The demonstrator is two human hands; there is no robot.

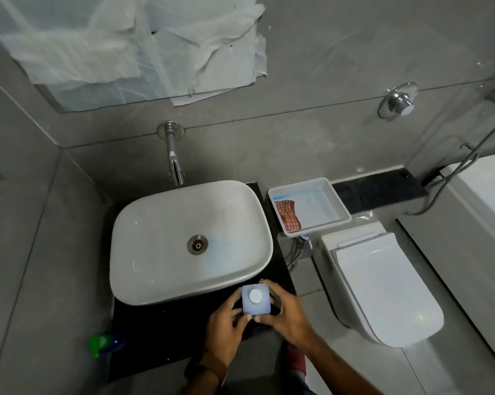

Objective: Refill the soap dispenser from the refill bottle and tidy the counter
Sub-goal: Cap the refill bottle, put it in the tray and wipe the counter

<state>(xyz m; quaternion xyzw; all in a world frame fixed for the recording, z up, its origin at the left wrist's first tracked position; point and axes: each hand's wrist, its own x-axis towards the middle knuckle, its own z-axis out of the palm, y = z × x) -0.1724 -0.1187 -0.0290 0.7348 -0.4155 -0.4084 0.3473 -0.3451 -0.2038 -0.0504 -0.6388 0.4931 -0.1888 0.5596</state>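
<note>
A square white bottle with a round white cap [255,299] is seen from above, over the black counter [155,332] just in front of the basin's right corner. My left hand [226,323] grips its left side and my right hand [283,312] wraps its right side. Whether it is the dispenser or the refill bottle I cannot tell. Its lower body is hidden by my fingers.
A white basin [189,240] sits on the counter under a wall tap [175,166]. A white tray [310,206] with a red checked cloth [289,215] stands to the right. A green and blue bottle [106,342] is at the counter's left. A toilet [383,283] is on the right.
</note>
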